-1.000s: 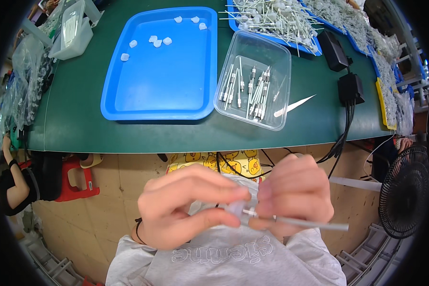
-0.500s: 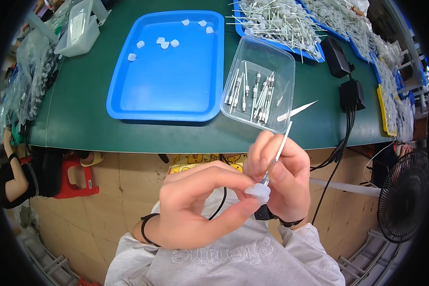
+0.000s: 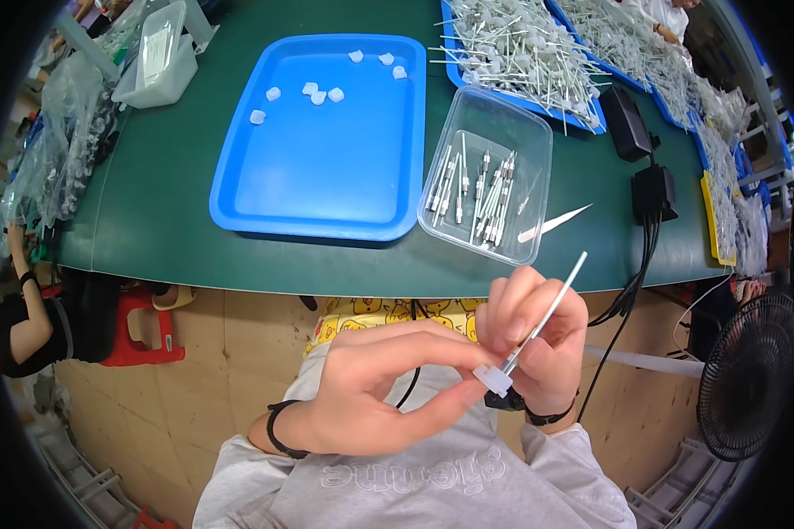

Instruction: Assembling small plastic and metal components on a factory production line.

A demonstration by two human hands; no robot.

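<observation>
Between the thumb and forefinger of my left hand (image 3: 388, 383) is a small whitish translucent plastic cap (image 3: 494, 380). My right hand (image 3: 547, 353) pinches a thin white rod (image 3: 558, 306) with a metal fitting near its lower end. That lower end meets the cap; how deep it sits inside cannot be seen. The rod slants up and to the right. Beyond my hands stands a clear plastic box (image 3: 538, 189) with several similar rods with metal fittings (image 3: 494, 198). To its left, a blue tray (image 3: 326, 176) carries several loose white caps (image 3: 318, 97).
White pointed tweezers (image 3: 556, 222) lie right of the clear box. Behind it, a blue tray is heaped with capped rods (image 3: 520, 53). Black adapters (image 3: 653, 192) with cables sit at the right, above a black fan (image 3: 750, 379). Another person's arm (image 3: 26, 300) shows at far left.
Both hands have moved a little to the right with the cap and rod. The rod leans further right. The table and its trays appear slightly lower in the view.
</observation>
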